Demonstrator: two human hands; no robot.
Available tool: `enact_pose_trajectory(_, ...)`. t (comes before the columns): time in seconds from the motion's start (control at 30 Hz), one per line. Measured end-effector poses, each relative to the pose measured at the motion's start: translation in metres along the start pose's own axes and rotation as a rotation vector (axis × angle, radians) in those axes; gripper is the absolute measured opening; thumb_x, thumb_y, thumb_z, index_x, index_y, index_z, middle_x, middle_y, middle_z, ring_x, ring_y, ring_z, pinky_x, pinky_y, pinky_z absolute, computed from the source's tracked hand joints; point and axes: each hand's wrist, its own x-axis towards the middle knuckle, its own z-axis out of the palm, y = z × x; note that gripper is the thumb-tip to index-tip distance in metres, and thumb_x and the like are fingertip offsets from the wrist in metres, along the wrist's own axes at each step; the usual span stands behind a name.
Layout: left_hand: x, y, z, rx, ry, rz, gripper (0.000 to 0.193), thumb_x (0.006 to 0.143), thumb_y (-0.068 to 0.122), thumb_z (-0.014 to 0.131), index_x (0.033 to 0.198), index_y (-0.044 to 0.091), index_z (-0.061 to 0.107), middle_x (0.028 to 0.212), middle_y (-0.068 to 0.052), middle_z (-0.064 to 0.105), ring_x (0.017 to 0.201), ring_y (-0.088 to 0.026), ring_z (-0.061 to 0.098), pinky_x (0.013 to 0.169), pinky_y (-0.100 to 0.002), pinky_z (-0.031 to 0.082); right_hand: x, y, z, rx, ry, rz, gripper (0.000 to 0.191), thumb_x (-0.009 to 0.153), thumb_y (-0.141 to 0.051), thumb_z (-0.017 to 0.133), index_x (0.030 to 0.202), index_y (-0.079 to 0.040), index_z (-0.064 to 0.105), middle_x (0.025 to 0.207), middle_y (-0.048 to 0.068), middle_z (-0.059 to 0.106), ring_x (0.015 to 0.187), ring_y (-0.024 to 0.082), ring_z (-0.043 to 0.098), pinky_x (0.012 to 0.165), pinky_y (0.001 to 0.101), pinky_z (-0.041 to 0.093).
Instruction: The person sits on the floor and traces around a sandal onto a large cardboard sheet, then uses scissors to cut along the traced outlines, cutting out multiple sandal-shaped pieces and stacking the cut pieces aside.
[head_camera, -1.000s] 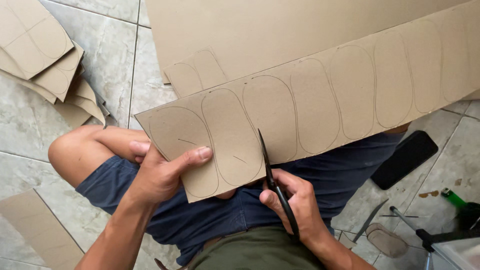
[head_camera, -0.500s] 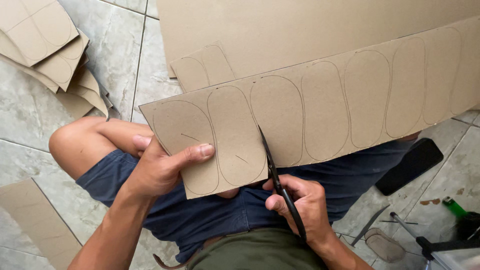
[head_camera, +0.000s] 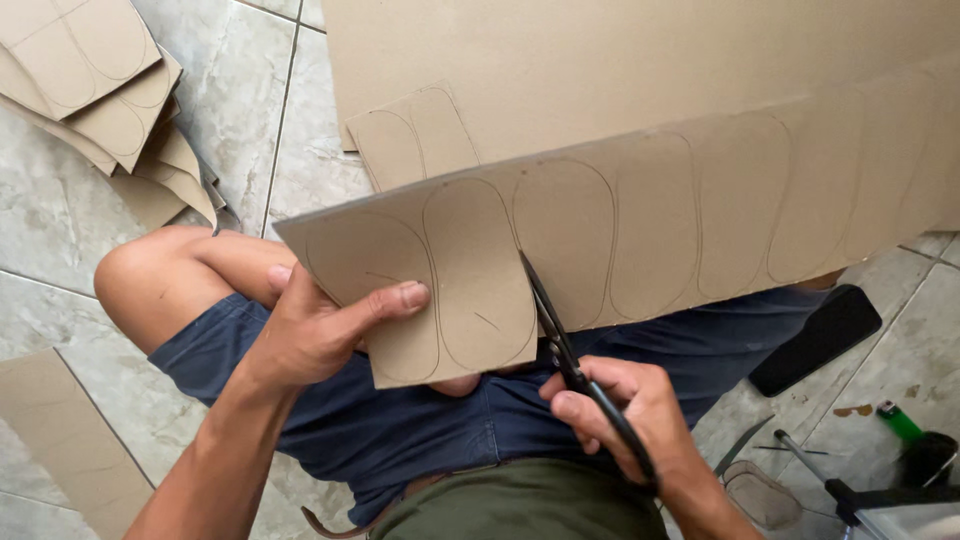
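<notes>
Underneath, tan cardboard strip (head_camera: 640, 225) with pencilled ovals, left hand (head_camera: 310, 335) gripping, right hand (head_camera: 625, 415) around black scissors (head_camera: 560, 345).

Cardboard strip (head_camera: 640, 220) over lap; cut pieces (head_camera: 100, 90) far left

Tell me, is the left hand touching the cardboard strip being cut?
Touching. The head view shows the left hand pinching the cardboard strip, thumb pressed flat on its top face near the corner.

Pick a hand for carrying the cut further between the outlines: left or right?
Right, likely. The right hand grips the scissors, blades already in the cardboard strip. The left hand pinches the strip's end.
</notes>
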Motion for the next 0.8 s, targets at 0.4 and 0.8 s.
enact_pose_trajectory(0.4, -0.007, 0.008, 0.017, -0.404, -0.037, -0.154, 0.053, 0.088, 0.008, 0.074, 0.136, -0.007, 0.056, 0.118, -0.014, 0.069, 0.110, -0.023, 0.065, 0.092, -0.036, 0.055, 0.012, -0.007, 0.025, -0.202, 0.190, -0.190, 0.029, 0.081, -0.019, 0.079, 0.102, 0.001, 0.075, 0.072, 0.001, 0.070, 0.065, 0.004, 0.060, 0.058, 0.0227, 0.049)
enact_pose_trajectory(0.8, -0.008, -0.001, 0.014, -0.393, -0.062, -0.157, 0.055, 0.089, 0.011, 0.073, 0.136, -0.008, 0.055, 0.118, -0.014, 0.069, 0.109, -0.022, 0.065, 0.092, -0.037, 0.055, 0.008, -0.010, 0.036, -0.216, 0.283, -0.256, 0.016, 0.081, -0.012, 0.080, 0.087, 0.002, 0.076, 0.058, -0.004, 0.056, 0.053, 0.001, 0.046, 0.046, 0.0213, 0.036)
